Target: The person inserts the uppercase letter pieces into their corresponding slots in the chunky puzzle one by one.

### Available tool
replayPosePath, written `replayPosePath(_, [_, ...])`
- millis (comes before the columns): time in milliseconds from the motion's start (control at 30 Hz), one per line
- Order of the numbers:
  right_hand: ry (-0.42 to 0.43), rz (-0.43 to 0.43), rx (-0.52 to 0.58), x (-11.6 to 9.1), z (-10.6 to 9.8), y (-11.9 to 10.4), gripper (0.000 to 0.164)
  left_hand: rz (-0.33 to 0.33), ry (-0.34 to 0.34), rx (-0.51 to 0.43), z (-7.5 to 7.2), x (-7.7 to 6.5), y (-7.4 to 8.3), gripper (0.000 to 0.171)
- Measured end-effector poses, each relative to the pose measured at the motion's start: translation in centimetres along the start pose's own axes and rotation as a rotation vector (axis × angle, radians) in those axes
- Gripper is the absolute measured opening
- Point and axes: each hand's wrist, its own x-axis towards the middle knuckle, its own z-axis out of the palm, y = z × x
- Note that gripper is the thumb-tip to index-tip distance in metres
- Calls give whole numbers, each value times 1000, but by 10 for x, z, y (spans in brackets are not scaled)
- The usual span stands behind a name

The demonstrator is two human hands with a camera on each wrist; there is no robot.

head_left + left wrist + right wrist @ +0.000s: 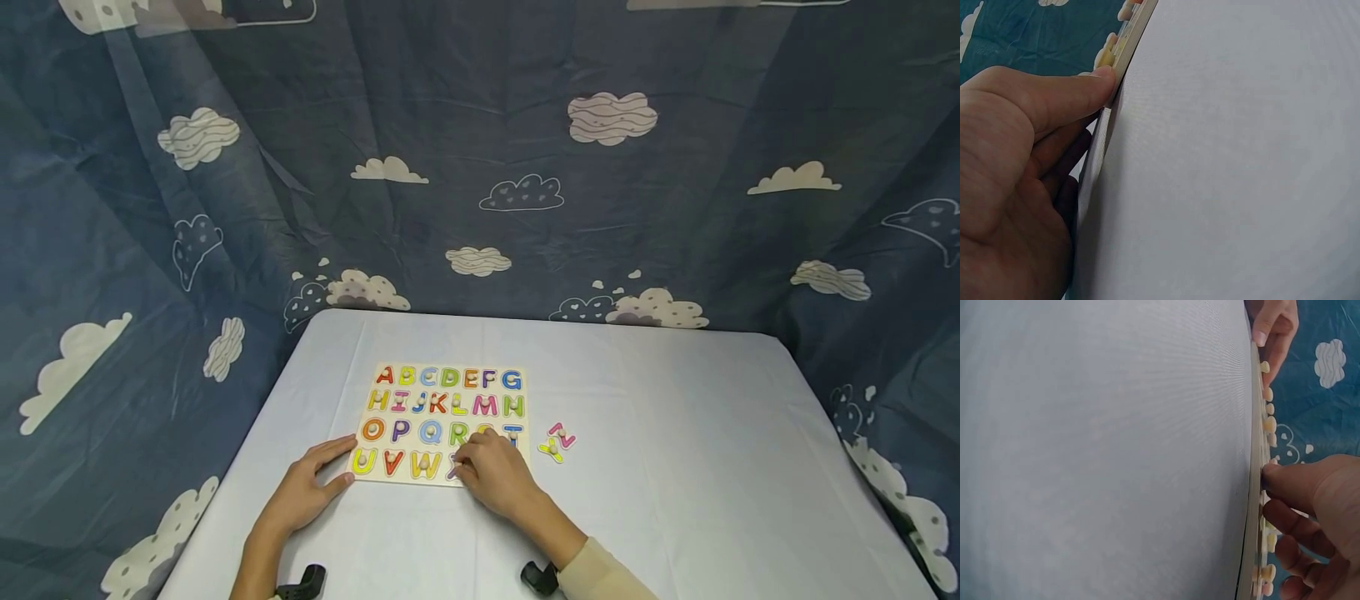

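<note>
A wooden alphabet puzzle board (442, 417) with colourful knobbed letters lies on the white table. My left hand (306, 487) rests against the board's left edge, thumb near the lower left corner; in the left wrist view the left thumb (1075, 90) touches the board's side. Over the lower right of the board, my right hand (497, 473) pinches a purple letter X piece (452, 468), mostly hidden by the fingers. The right wrist view shows the right hand (1329, 512) low beside the knobs. A pink letter Z piece (562, 437) and a yellow letter Y piece (551, 451) lie right of the board.
The white-covered table (697, 467) extends to the right of the loose letters. A dark blue curtain (465, 225) with cloud prints hangs behind and at the sides. Black wrist devices (303, 582) show at both wrists.
</note>
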Motion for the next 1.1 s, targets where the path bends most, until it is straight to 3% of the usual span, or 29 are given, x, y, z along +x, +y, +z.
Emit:
replayPosePath(267, [7, 31, 17, -3, -3, 4, 20, -3, -7, -5, 2, 2, 0, 60])
replayPosePath(567, [114, 14, 23, -9, -20, 26, 22, 10, -5, 4, 2, 2, -1, 60])
replayPosePath(833, [116, 148, 38, -18, -45, 53, 21, 12, -2, 1, 2, 1, -2, 60])
replayPosePath(1100, [149, 243, -18, -33, -65, 83, 21, 1, -7, -5, 0, -1, 0, 60])
